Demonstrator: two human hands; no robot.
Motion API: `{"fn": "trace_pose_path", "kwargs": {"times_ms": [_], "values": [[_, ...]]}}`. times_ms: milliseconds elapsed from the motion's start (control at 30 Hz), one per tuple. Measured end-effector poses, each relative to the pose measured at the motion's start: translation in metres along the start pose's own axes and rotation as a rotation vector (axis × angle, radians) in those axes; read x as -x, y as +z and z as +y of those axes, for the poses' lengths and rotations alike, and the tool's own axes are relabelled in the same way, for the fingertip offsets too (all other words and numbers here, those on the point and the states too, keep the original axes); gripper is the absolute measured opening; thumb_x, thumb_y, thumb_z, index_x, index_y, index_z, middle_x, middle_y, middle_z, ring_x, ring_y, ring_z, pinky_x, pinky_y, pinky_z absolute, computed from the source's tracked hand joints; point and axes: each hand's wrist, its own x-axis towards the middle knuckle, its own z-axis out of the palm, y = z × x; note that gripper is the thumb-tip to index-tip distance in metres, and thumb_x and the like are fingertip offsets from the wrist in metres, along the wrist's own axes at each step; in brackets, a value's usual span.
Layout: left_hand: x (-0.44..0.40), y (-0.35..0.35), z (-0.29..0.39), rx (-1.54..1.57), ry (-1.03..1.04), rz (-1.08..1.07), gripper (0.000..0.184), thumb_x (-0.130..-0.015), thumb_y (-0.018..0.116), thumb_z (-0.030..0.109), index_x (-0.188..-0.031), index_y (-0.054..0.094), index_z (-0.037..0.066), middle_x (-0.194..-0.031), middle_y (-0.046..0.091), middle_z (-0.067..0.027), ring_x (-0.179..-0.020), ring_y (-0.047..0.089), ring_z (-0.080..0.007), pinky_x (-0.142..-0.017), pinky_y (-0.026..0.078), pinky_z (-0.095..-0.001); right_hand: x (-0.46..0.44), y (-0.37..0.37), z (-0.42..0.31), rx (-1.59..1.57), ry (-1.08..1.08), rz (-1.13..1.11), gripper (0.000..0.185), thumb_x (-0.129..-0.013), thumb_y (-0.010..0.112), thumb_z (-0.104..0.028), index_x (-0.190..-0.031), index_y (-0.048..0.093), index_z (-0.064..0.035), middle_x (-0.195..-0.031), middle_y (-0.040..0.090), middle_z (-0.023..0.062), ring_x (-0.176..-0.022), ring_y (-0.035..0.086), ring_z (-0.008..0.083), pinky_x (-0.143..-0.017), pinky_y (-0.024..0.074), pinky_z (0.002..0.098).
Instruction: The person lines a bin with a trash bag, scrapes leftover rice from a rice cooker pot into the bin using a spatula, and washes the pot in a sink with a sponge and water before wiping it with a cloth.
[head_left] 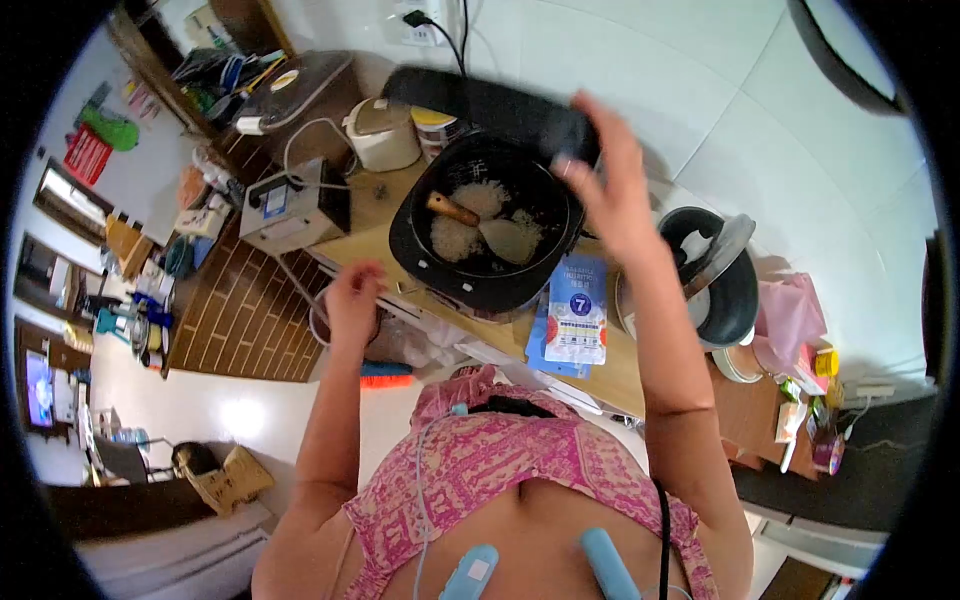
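A black cooker [470, 285] stands on the wooden counter with its lid [490, 105] raised at the back. White rice [457, 240] lies in its dark pot, and a rice paddle [452, 208] with a wooden handle rests in it. At the lid's right end is my right hand [612, 185], fingers spread, near or touching the lid's edge; contact is blurred. My left hand [355, 295] hovers left of the cooker, fingers loosely curled and apart, holding nothing. A blue and white packet [578, 310] lies right of the cooker.
A metal box [295, 208] and a small cream cooker [384, 135] stand on the left. To the right are a dark pot [735, 300] holding a ladle and a pink bag [790, 320]. Behind the cooker, a plug [418, 18] sits in the wall socket.
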Motion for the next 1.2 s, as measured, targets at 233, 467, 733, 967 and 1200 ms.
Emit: {"fn": "trace_pose_path", "kwargs": {"times_ms": [233,467,733,967,1200], "values": [[-0.111,0.048,0.008,-0.374,0.391,-0.171,0.034,-0.083,0.062,0.016,-0.113,0.053,0.003,-0.09,0.057,-0.01,-0.075,0.057,-0.021,-0.066,0.047,-0.0318,-0.053,0.012,0.066,0.16,0.04,0.332,0.061,-0.083,0.061,-0.022,-0.131,0.032,0.0037,-0.12,0.045,0.0248,-0.111,0.047,0.0351,-0.094,0.0377,0.0399],[-0.124,0.071,0.042,-0.737,0.351,-0.366,0.054,-0.076,0.067,0.02,-0.12,0.043,0.002,-0.111,0.056,-0.0188,-0.103,0.055,-0.035,-0.078,0.047,-0.0427,0.086,0.068,0.027,0.48,0.877,-0.311,0.05,-0.074,0.068,-0.037,-0.099,0.043,-0.0021,-0.097,0.055,0.0191,-0.084,0.06,0.0389,-0.071,0.0497,0.0457],[-0.146,0.078,0.014,-0.392,0.344,-0.428,0.058,-0.067,0.063,0.003,-0.121,0.044,0.009,-0.075,0.058,-0.0094,-0.069,0.06,-0.0271,-0.061,0.045,-0.0353,0.072,0.065,0.041,0.447,1.023,-0.411,0.029,-0.061,0.062,-0.016,-0.085,0.055,-0.0022,-0.08,0.062,0.0209,-0.084,0.061,0.0364,-0.072,0.0493,0.0449],[-0.157,0.044,0.113,0.326,0.503,-0.345,0.06,-0.058,0.05,-0.011,-0.117,0.054,0.003,-0.077,0.049,0.0049,-0.063,0.036,-0.0037,-0.061,0.032,-0.0155,0.037,0.022,-0.005,0.101,0.861,0.06,0.023,-0.062,0.063,-0.012,-0.075,0.05,0.0008,-0.073,0.051,0.0185,-0.073,0.052,0.0354,-0.066,0.0427,0.0415],[-0.088,0.047,0.167,0.507,0.568,-0.6,0.059,-0.065,0.048,-0.013,-0.123,0.044,-0.002,-0.087,0.057,-0.0029,-0.083,0.054,-0.0099,-0.079,0.038,-0.0197,0.109,-0.054,-0.108,-0.149,1.064,0.207,0.019,-0.073,0.059,-0.001,-0.09,0.051,0.0008,-0.075,0.053,0.0027,-0.074,0.049,0.0076,-0.066,0.0423,0.0257]]}}
